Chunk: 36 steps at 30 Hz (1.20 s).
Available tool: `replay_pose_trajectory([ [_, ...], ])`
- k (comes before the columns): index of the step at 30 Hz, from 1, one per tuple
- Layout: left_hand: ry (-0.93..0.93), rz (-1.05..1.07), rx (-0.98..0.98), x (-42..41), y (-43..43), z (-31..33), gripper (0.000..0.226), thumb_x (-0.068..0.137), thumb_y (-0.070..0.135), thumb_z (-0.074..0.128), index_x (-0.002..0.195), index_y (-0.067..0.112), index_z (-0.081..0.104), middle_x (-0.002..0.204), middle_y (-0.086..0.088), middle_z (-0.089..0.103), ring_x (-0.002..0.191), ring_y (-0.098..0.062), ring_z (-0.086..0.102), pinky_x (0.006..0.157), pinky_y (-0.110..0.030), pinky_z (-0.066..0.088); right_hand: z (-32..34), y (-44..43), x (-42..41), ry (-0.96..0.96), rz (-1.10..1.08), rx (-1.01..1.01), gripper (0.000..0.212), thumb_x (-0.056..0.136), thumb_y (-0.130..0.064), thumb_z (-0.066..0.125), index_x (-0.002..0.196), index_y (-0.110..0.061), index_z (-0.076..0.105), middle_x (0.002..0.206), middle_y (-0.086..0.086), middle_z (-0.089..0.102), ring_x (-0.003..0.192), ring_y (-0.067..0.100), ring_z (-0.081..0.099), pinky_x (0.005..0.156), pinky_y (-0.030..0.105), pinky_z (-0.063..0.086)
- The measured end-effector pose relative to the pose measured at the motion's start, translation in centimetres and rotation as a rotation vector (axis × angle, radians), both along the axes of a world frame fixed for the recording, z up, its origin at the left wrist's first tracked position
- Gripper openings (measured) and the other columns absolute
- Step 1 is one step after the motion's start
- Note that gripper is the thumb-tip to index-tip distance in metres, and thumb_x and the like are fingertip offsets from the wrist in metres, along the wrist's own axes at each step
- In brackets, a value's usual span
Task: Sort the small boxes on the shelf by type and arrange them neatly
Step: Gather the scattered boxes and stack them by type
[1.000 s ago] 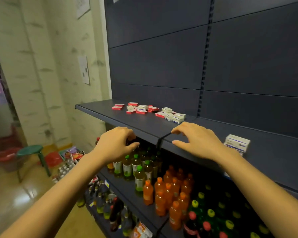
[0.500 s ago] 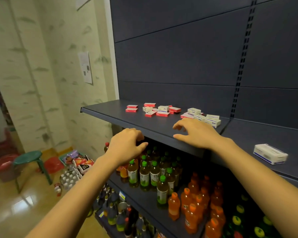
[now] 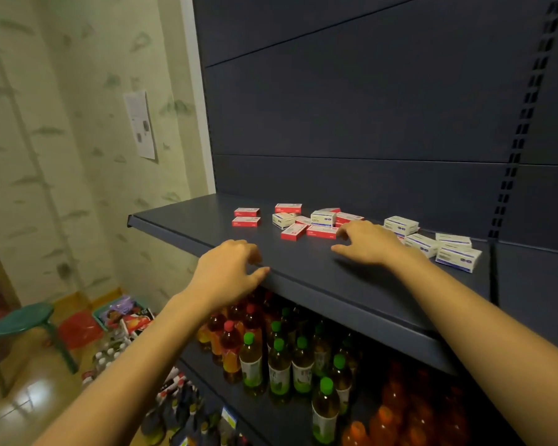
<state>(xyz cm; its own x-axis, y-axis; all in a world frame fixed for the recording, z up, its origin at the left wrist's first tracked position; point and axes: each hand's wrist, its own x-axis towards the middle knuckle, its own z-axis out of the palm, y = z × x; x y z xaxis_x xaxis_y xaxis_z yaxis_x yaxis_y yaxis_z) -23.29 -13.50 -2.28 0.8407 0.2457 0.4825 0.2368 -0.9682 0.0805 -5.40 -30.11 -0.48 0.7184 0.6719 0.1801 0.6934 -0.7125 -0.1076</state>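
Several small boxes lie scattered on the dark blue shelf [image 3: 181, 226]. Two red boxes [image 3: 246, 217] sit apart at the left. A mixed heap of red and white boxes [image 3: 306, 222] lies in the middle. White boxes with blue print [image 3: 432, 241] cluster at the right. My right hand [image 3: 364, 243] hovers over the shelf with fingers spread, its fingertips just short of a red box [image 3: 321, 232]; it holds nothing. My left hand [image 3: 229, 272] sits at the shelf's front edge, fingers loosely curled, empty.
Below the shelf stand bottles with green caps [image 3: 279, 365] and orange drinks [image 3: 390, 423]. A green stool [image 3: 23, 320] and baskets of goods [image 3: 123, 317] are on the floor at the left. The shelf's slotted upright [image 3: 512, 156] rises at the right.
The view has shifted closer and to the left along the shelf. Both hands have moved forward; my right hand has reached nearer the heap of boxes.
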Motion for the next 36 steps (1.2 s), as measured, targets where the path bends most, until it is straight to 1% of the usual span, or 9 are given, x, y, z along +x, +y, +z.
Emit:
replay_pose_trajectory([
  [5,0.018,0.003,-0.033,4.1,2.8,-0.3,0.032,0.087,0.044,0.052,0.105,0.019,0.060,0.110,0.002,0.061,0.106,-0.018,0.054,0.078,-0.032,0.044,-0.7,3.5,4.3,0.065,-0.068,-0.032,0.047,0.089,-0.041,0.052,0.122,-0.009,0.048,0.126,0.012,0.055,0.110,0.029,0.054,0.088,0.041,0.046],
  [9,0.047,-0.012,-0.066,6.3,4.7,-0.8,0.032,0.087,0.044,0.051,0.106,0.019,0.059,0.112,0.002,0.060,0.108,-0.017,0.052,0.081,-0.033,0.044,-1.1,5.4,6.4,0.087,-0.134,-0.090,0.056,0.089,-0.045,0.051,0.130,-0.009,0.043,0.132,0.012,0.051,0.117,0.029,0.051,0.096,0.043,0.044],
  [13,0.056,-0.044,-0.074,8.1,6.2,-1.1,0.032,0.087,0.045,0.050,0.106,0.020,0.059,0.113,0.001,0.060,0.107,-0.017,0.053,0.081,-0.032,0.044,-1.5,6.3,7.6,0.042,-0.184,-0.113,0.060,0.088,-0.050,0.049,0.134,-0.013,0.041,0.138,0.009,0.047,0.121,0.029,0.049,0.094,0.042,0.042],
  [19,0.064,-0.143,-0.077,11.6,8.4,-0.8,0.031,0.087,0.042,0.052,0.107,0.020,0.059,0.114,0.002,0.060,0.104,-0.018,0.055,0.075,-0.028,0.039,-1.1,6.5,8.4,0.076,-0.196,-0.133,0.042,0.085,-0.055,0.052,0.102,-0.016,0.051,0.115,0.007,0.056,0.095,0.021,0.051,0.081,0.037,0.044],
  [22,0.082,-0.231,-0.060,13.7,9.7,-0.2,0.025,0.088,0.030,0.052,0.109,0.017,0.058,0.117,-0.001,0.061,0.108,-0.021,0.054,0.082,-0.032,0.044,-0.4,5.8,7.8,0.091,-0.240,-0.183,0.043,0.084,-0.058,0.050,0.083,-0.016,0.049,0.095,0.003,0.055,0.084,0.019,0.052,0.071,0.033,0.042],
  [24,0.133,-0.318,-0.024,15.4,10.6,0.3,0.029,0.088,0.020,0.051,0.116,0.017,0.056,0.124,-0.003,0.058,0.115,-0.021,0.051,0.092,-0.036,0.045,-0.1,5.0,7.0,0.105,-0.258,-0.173,0.049,0.083,-0.060,0.050,0.091,-0.011,0.056,0.096,0.003,0.058,0.087,0.021,0.056,0.076,0.036,0.046],
  [27,0.228,-0.474,0.083,18.0,11.7,0.8,0.042,0.088,0.010,0.048,0.128,0.021,0.049,0.135,-0.002,0.049,0.126,-0.020,0.042,0.102,-0.035,0.039,0.2,3.9,5.8,0.138,-0.292,-0.154,0.048,0.083,-0.059,0.051,0.100,-0.014,0.053,0.097,-0.001,0.055,0.091,0.019,0.055,0.080,0.035,0.046],
  [32,0.399,-0.674,0.267,21.7,12.2,1.0,0.059,0.084,-0.001,0.047,0.134,0.029,0.041,0.138,0.000,0.038,0.127,-0.020,0.035,0.101,-0.033,0.036,-0.2,2.3,3.7,0.205,-0.384,-0.084,0.042,0.082,-0.058,0.053,0.100,-0.020,0.051,0.102,-0.001,0.058,0.091,0.017,0.054,0.077,0.031,0.043],
  [36,0.434,-0.753,0.410,23.7,12.0,1.3,0.054,0.087,0.006,0.051,0.132,0.033,0.042,0.138,-0.001,0.036,0.126,-0.020,0.034,0.101,-0.032,0.035,-0.6,1.3,1.7,0.233,-0.434,0.003,0.043,0.083,-0.056,0.054,0.104,-0.019,0.053,0.101,-0.002,0.059,0.091,0.016,0.054,0.078,0.030,0.043],
])
